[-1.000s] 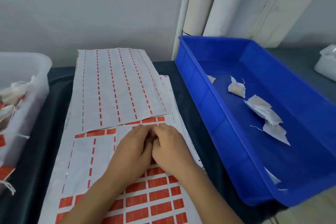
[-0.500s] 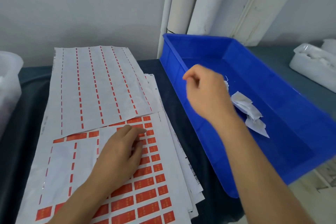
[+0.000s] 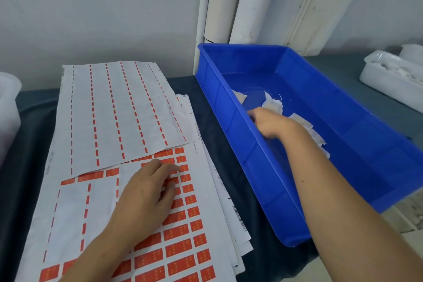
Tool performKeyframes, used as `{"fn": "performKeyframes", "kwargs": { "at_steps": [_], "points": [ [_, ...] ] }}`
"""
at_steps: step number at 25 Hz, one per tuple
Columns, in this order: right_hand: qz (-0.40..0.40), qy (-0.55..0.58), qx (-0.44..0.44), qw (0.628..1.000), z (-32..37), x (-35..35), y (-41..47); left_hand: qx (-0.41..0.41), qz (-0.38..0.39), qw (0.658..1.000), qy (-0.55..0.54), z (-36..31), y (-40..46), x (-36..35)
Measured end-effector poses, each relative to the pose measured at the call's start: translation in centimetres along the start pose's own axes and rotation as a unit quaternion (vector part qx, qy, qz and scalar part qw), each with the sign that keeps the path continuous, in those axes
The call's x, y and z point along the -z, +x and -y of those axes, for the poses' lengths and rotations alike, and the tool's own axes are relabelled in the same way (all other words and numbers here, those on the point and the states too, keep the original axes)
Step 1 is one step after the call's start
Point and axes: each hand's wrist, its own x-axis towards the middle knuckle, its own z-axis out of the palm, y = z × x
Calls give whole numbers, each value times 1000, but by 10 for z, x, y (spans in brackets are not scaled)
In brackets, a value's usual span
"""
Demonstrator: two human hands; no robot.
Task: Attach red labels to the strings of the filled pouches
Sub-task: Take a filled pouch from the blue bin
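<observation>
1. Right hand [image 3: 271, 124] down inside the blue bin [image 3: 343, 135], among the filled pouches [image 3: 273, 103]; fingers curled downward and blurred, so cannot tell whether clamped on a pouch or on nothing.
2. Left hand [image 3: 146, 192] flat on the near label sheet [image 3: 180, 242], fingers relaxed and slightly apart, tips resting on the red labels [image 3: 176, 233], pinching nothing.
3. Likely slip: grabbing a pouch by its body instead of its string, leaving the string tangled or trailing and hard to lay on a label.
4. Possible snag: two pouches lifted together, since several lie overlapping beside the right hand.
5. Risk on the left: sheet sliding over the loose stack beneath if the hand lifts off, spoiling alignment.
6. Count: two hands; one blue bin; about four or five pouches visible, some hidden by the arm; one spent sheet [image 3: 119, 110] farther off, lying over the part-used one; further sheets stacked beneath, number unclear; two white containers [image 3: 389, 78] far right on the surface [image 3: 263, 256]; one pale tub [image 3: 8, 103] at the left edge.
</observation>
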Motion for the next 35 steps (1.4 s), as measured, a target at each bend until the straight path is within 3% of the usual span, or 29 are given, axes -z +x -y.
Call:
{"fn": "performKeyframes", "kwargs": {
  "at_steps": [7,10,16,21,26,29,32,35],
  "points": [
    [4,152,-15,988,0,-5,-1,-7,-8,1000,9,1,1,-2],
    [-36,215,-44,975,2,-5,1,-12,-11,1000,10,2,1,-3],
    [-53,271,-43,960,9,-2,-1,-18,-17,1000,-2,3,0,-4],
    [-161,344,-41,924,28,24,-8,-27,-22,999,-19,5,0,-1],
    [-288,267,49,918,56,46,-35,-15,-18,996,-81,0,-1,5],
    [-230,254,150,928,90,43,-51,8,-40,980,-193,-8,0,23],
    [-107,199,236,945,128,12,-54,11,-93,958,-272,-9,1,44],
    [8,155,281,947,162,-38,-46,31,-88,946,-310,1,-1,58]
  ]
}}
